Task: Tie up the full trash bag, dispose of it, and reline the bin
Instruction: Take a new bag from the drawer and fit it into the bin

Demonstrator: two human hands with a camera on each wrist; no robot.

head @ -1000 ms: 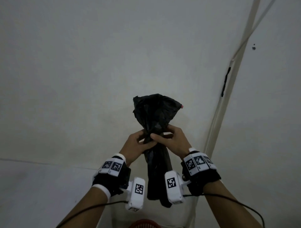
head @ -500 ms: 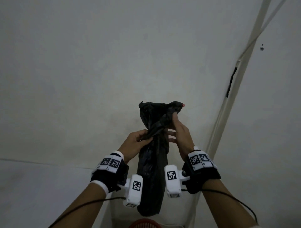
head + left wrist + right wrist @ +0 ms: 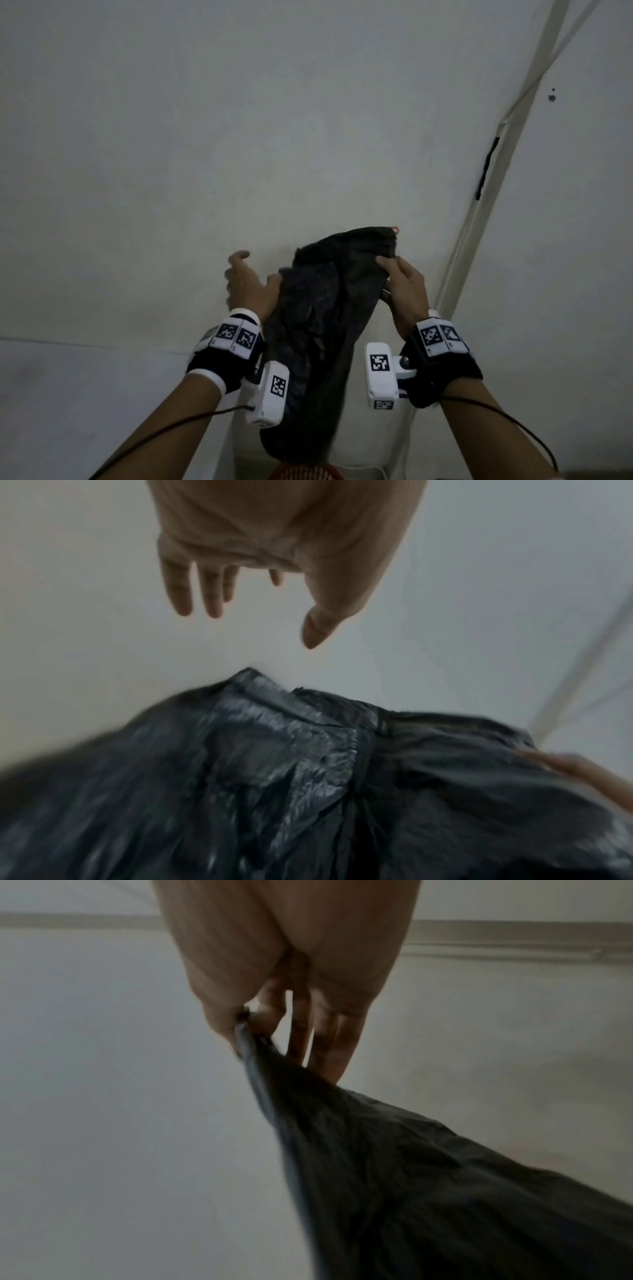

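A crumpled black trash bag [image 3: 318,325] hangs in the air in front of a white wall, its lower end just above the red bin [image 3: 305,474] at the bottom edge. My right hand [image 3: 390,267] pinches the bag's upper right edge between thumb and fingers; in the right wrist view the bag [image 3: 411,1177] stretches away from that pinch [image 3: 246,1026]. My left hand [image 3: 257,270] is beside the bag's upper left, fingers spread and holding nothing. In the left wrist view the left hand [image 3: 260,610] hovers above the bag's rim [image 3: 274,777].
A pale conduit [image 3: 479,205] with a black mark runs diagonally up the wall on the right. Only a sliver of the red bin's rim shows. A white cable [image 3: 363,467] lies near the bin. Wrist cameras and cords hang from both forearms.
My left hand has let go of the bag and opened out to the left. My right hand moved up and right along the top edge, spreading the bag wider.
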